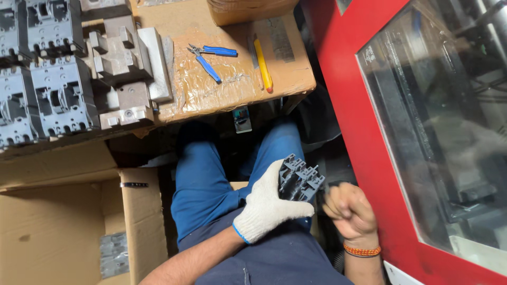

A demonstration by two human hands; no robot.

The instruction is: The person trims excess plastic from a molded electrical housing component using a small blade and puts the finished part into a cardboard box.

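- A person, seen from above while sitting, is holding a dark grey moulded plastic housing with ribbed slots point(300, 179) over the lap, just in front of the blue trousers point(203, 184).
- The left hand point(266, 206), wearing a white knitted glove with a blue cuff, is wrapping its fingers around the housing's near side and gripping it firmly.
- The bare right hand point(349, 211), with an orange beaded bracelet at the wrist, is curling into a tight fist right beside the housing's far edge; whether it is pinching a small tool or a bit of plastic is hidden.
- Judgement: to do this well, the gloved grip should be keeping the part steady and braced near the lap, while the bare hand works in short, controlled pulls away from the body.
- Ahead, a counter covered in brown cardboard and shiny tape point(211, 89) is carrying blue-handled cutting pliers point(211, 58) and a yellow-handled knife point(263, 64).
- To the left on that counter, grey metal blocks point(124, 74) are sitting beside rows of matching dark grey moulded housings point(45, 68).
- An open brown cardboard box point(68, 232) with a silver tape patch is standing at lower left.
- A small rectangular label point(242, 118) is hanging under the counter edge.
- A red machine panel with a dark window point(348, 79) is filling the right side, with a small white sticker near its top.
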